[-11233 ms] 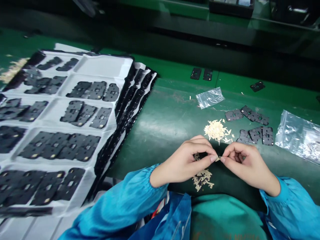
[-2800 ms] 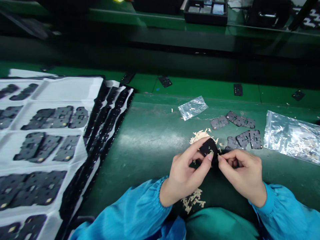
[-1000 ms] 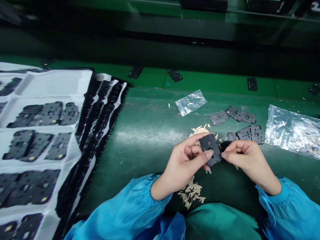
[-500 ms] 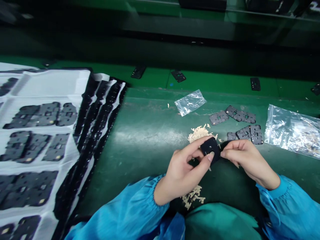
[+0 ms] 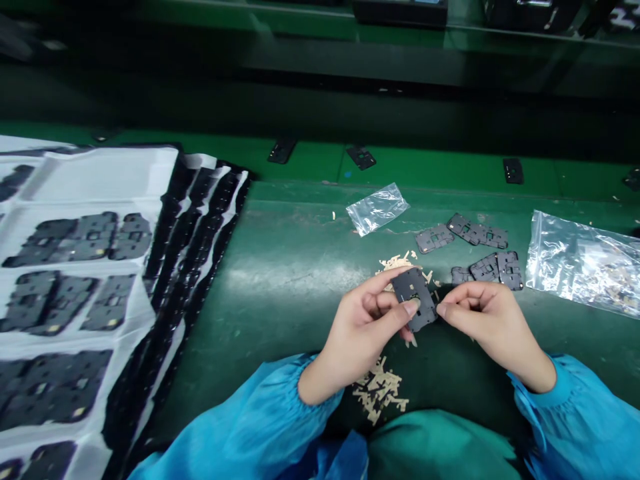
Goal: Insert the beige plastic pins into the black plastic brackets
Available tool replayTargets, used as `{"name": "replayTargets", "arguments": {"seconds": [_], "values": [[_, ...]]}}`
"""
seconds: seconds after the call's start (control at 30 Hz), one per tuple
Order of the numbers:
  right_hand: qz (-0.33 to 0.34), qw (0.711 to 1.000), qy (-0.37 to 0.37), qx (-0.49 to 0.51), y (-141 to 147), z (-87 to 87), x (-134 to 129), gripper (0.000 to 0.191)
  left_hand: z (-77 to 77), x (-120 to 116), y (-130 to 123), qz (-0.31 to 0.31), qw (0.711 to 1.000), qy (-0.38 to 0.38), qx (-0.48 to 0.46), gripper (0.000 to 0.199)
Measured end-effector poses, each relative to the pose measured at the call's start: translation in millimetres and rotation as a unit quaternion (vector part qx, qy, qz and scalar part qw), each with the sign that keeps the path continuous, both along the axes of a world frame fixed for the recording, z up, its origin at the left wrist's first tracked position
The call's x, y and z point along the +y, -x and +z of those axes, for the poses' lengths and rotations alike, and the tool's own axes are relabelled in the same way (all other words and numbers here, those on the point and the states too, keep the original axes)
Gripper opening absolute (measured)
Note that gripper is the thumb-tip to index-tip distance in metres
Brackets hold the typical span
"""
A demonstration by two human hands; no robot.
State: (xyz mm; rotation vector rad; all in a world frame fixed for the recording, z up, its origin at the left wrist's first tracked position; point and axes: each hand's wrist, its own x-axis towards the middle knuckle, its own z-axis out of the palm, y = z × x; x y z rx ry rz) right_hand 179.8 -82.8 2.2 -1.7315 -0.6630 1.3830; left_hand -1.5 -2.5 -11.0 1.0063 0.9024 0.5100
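Note:
A thin black plastic plate (image 5: 416, 299) with small cutouts is tilted up over the green table, held by its left side. My left hand (image 5: 357, 330) grips it, thumb on the face and fingers behind. My right hand (image 5: 487, 320) is closed in a pinch at the plate's right edge; whatever sits between those fingertips is too small and dark to make out. Behind the plate lies a pile of small cream-coloured pieces (image 5: 397, 261), partly hidden by my left hand. A second pile of cream pieces (image 5: 380, 392) lies nearer my lap.
Several similar black plates (image 5: 485, 265) lie right of centre. A clear zip bag (image 5: 377, 209) lies behind the piles, and a larger bag (image 5: 583, 263) with small pieces stands out at right. White cloth-like trays (image 5: 115, 193) of black plates are stacked at left.
The plate has turned in my left hand, so its cutout face shows more. My right fingertips stay close by its right edge. The whole view has shifted slightly.

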Motion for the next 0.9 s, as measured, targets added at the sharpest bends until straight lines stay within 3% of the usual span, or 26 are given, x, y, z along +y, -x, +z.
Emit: {"name": "replayTargets", "arguments": {"seconds": [0.27, 0.47, 0.7, 0.9], "values": [[0.0, 0.999, -0.031, 0.013, -1.1, 0.0, -0.1, 0.023, 0.2, 1.5, 1.3, 0.017, 0.999, 0.024, -0.031, 0.054], [0.051, 0.993, -0.015, 0.101, -7.3, -2.6, 0.5, 0.026, 3.5, 1.3, 2.5, 0.007, 0.999, 0.02, -0.049, 0.054], [0.055, 0.995, -0.04, 0.072, -1.4, 0.0, -2.2, 0.026, 6.0, -1.1, 2.4, 0.008, 0.999, -0.012, -0.04, 0.051], [0.093, 0.985, -0.047, 0.137, -6.6, 2.1, -3.0, 0.022, 8.9, 2.5, 3.7, -0.014, 0.998, -0.003, -0.054, 0.051]]}}
